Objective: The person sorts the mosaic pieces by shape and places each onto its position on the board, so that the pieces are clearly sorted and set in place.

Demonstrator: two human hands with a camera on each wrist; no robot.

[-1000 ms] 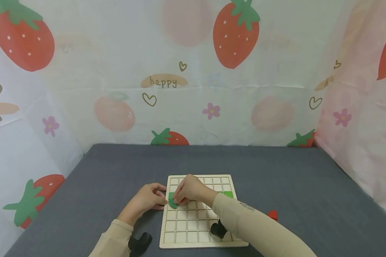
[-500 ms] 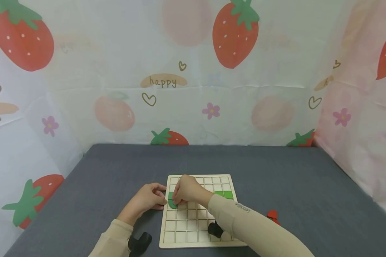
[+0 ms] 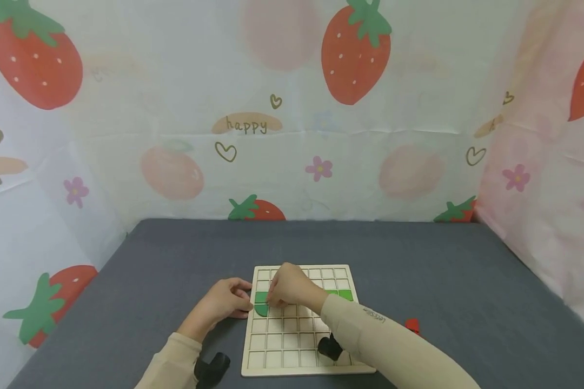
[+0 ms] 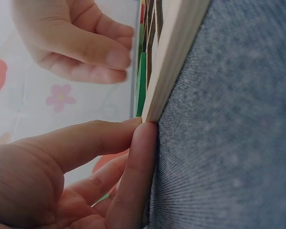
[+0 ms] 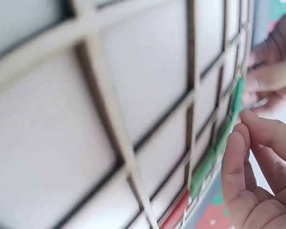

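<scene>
A pale wooden grid board (image 3: 292, 346) lies on the grey table. My right hand (image 3: 286, 287) hovers over its left side, fingertips (image 5: 238, 143) pinching the edge of a green piece (image 3: 260, 302) with a rounded lower end, which sits in the board's leftmost cells. The same green piece (image 5: 218, 143) stands slightly raised off the grid in the right wrist view. My left hand (image 3: 226, 300) rests on the table, its fingertips (image 4: 140, 136) pressed against the board's left edge (image 4: 174, 62). Green tiles (image 3: 340, 294) fill cells at the board's right side.
A small red piece (image 3: 411, 325) lies on the grey table (image 3: 443, 281) right of the board. Fabric walls printed with strawberries (image 3: 355, 54) enclose the table on three sides. Black wrist mounts (image 3: 211, 368) show near the front edge.
The right hand has shifted slightly to the right, uncovering more of the green piece, which now sits flatter in the board's left cells. The left hand has stayed at the board's edge.
</scene>
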